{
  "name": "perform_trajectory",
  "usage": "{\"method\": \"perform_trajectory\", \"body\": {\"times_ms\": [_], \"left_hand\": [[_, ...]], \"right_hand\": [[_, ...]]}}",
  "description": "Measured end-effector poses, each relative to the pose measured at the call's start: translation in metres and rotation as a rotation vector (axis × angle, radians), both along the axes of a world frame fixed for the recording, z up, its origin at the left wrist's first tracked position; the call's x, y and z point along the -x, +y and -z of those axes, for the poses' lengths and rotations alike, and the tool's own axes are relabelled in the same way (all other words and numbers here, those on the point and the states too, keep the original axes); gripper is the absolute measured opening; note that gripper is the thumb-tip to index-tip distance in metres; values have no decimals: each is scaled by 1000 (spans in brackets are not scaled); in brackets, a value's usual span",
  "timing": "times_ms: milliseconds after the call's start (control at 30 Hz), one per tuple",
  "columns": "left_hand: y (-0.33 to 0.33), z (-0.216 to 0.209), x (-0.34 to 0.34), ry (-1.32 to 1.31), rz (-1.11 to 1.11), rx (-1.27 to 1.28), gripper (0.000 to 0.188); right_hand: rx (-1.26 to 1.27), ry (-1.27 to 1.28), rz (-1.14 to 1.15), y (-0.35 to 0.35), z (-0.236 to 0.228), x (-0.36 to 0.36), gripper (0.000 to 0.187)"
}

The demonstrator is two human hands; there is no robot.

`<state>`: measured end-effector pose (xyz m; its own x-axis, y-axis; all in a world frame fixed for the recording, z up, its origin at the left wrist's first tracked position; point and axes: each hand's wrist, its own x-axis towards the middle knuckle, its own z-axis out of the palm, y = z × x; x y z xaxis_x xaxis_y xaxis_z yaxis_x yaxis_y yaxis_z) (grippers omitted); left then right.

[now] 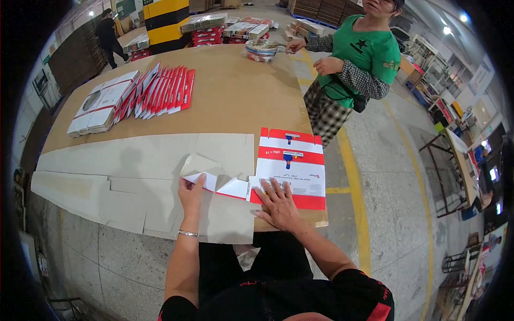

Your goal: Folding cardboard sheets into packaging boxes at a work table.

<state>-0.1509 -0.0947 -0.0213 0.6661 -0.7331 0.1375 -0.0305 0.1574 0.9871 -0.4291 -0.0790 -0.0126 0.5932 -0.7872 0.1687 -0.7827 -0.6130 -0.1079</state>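
Observation:
A red and white printed cardboard carton lies flat near the table's front right corner. Its left part is folded, showing white inner flaps above a thin red edge. My left hand pinches the white flap at the far left end between thumb and fingers. On the printed panel's lower left part, my right hand rests flat with its fingers spread, pressing on the carton. Beneath the flaps is a large grey cardboard sheet.
A row of folded red and white cartons leans beside a tied stack of flat ones on the brown table. A co-worker in green stands at the far right, by a clear bag. Behind rises a yellow-black pillar.

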Motion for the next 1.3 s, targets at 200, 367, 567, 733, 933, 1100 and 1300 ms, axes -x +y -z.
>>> {"method": "perform_trajectory", "body": {"times_ms": [200, 367, 567, 733, 933, 1100, 1300], "left_hand": [[-11, -5, 7, 283, 352, -264, 40], [-16, 13, 8, -472, 253, -97, 32], [-13, 9, 9, -653, 444, -62, 38], [-17, -11, 25, -930, 725, 136, 68], [-2, -17, 24, -1278, 970, 15, 72], [3, -27, 35, -1345, 990, -32, 65], [-2, -17, 41, -1479, 896, -125, 62]], "right_hand": [[-59, 39, 10, 1, 0, 4, 73], [-68, 19, -7, 6, -2, -1, 72], [18, 78, -79, -3, 1, 15, 62], [18, 18, 28, -6, -25, 35, 56], [-56, -19, 45, -4, -19, 31, 56], [-45, 9, 21, -4, -18, 31, 59], [39, 79, 16, -1, -9, 26, 61]]}}
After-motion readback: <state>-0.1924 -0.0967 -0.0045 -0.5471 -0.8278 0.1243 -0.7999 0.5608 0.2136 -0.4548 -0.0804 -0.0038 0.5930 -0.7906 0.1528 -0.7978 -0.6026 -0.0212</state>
